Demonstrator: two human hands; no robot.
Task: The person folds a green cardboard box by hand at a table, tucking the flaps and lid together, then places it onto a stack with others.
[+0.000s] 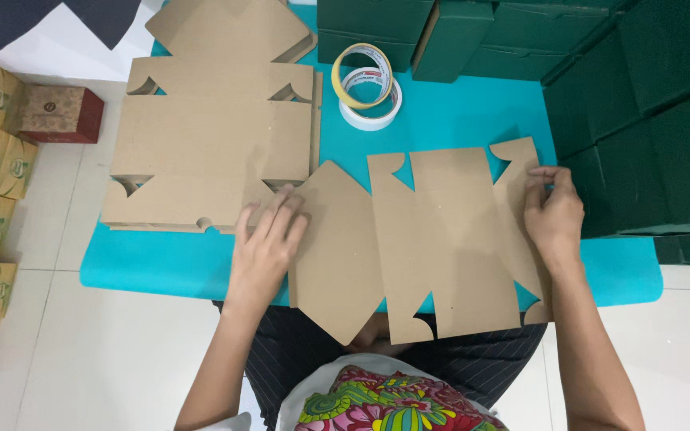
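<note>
head view: flat fingers [269,219] on cardboard blank [441,239]

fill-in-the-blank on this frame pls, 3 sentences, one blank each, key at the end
1. Both hands rest on a flat, unfolded cardboard blank lying on a table whose colour is ____.
2. The left hand lies flat on the blank's ____ edge in the picture, while the right hand pinches the opposite flap.
3. Beyond the blank lie ____ rolls of tape, one propped on the other.

Missing words: turquoise; left; two
</note>
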